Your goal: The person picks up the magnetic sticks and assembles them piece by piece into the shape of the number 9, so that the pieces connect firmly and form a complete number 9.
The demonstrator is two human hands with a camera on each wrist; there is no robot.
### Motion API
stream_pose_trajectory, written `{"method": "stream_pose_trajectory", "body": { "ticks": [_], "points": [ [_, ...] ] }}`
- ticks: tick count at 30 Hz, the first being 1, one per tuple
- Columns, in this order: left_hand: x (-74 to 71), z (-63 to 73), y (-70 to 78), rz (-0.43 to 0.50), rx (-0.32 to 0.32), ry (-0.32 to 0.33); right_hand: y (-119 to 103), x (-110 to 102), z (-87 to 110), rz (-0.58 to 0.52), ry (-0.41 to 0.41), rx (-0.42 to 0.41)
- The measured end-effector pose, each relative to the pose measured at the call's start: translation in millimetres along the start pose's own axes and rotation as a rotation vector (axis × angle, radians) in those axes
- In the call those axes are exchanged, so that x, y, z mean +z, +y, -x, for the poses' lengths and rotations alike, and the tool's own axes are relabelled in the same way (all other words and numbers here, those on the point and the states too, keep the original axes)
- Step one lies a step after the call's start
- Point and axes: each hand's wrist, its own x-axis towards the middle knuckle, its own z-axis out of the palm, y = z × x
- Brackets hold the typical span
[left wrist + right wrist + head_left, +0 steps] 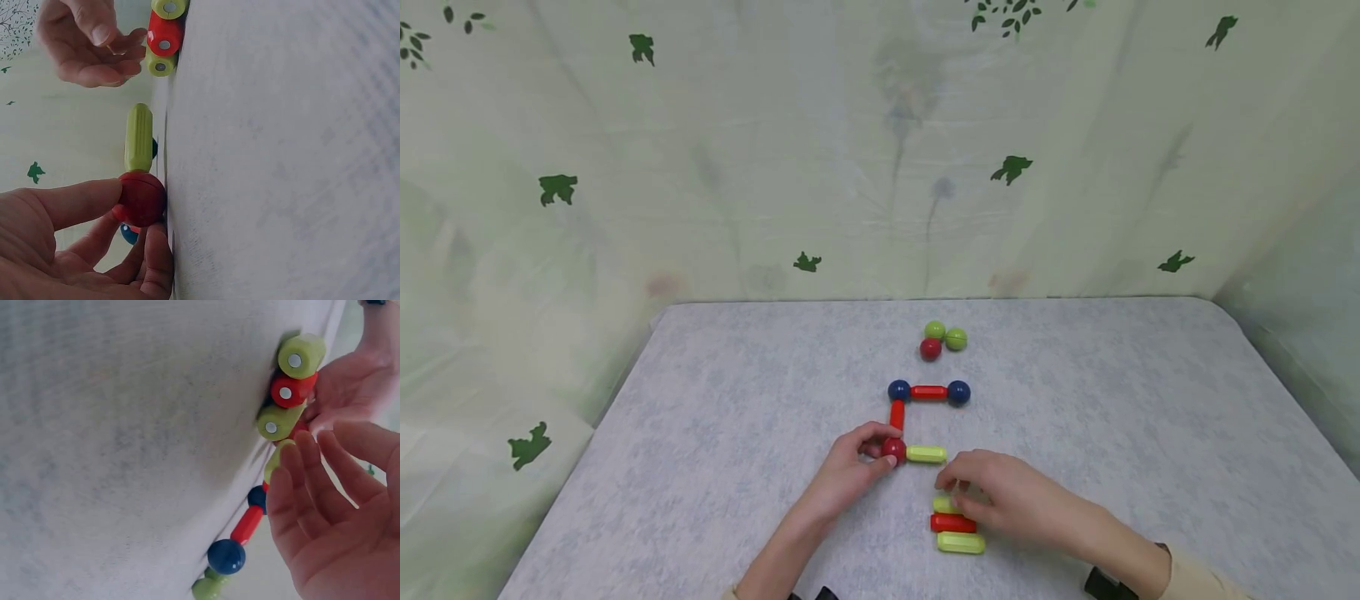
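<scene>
My left hand pinches a red ball between thumb and fingers, low on the table. A yellow-green magnetic rod sticks out from the ball to the right. From its far side a red rod runs to a blue ball; another red rod links that to a second blue ball. My right hand, fingers loosely bent and holding nothing, hovers by a row of loose rods: a yellow-green one partly hidden by it, a red one and a nearer yellow-green one.
Two green balls and a red ball sit together farther back on the grey table. Behind the table's far edge hangs a pale curtain with green leaf prints.
</scene>
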Motion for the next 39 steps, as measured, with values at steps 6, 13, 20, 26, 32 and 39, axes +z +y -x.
{"method": "stream_pose_trajectory", "body": {
  "ticks": [6,13,20,26,32,39],
  "points": [
    [-0.4,-0.1,-0.1,-0.008,-0.011,0.010,1.7,3.5,-1.2,0.025,-0.077,0.071],
    [1.1,-0.9,0.1,0.005,-0.022,0.012,8.8,5.1,-3.9,-0.033,-0.088,0.088],
    [1.6,-1.3,0.1,0.012,-0.029,0.008,16.2,2.8,-2.7,-0.163,-0.109,0.100],
    [1.5,-1.3,0.1,0.013,-0.033,0.009,15.8,1.5,-2.7,-0.175,-0.119,0.097],
    [0.9,-1.4,0.2,0.015,-0.031,0.007,16.8,-0.3,0.9,-0.167,-0.103,0.068],
    [1.0,-1.1,0.5,0.011,-0.029,0.008,29.2,-5.9,5.0,-0.302,-0.116,0.086]
  ]
}}
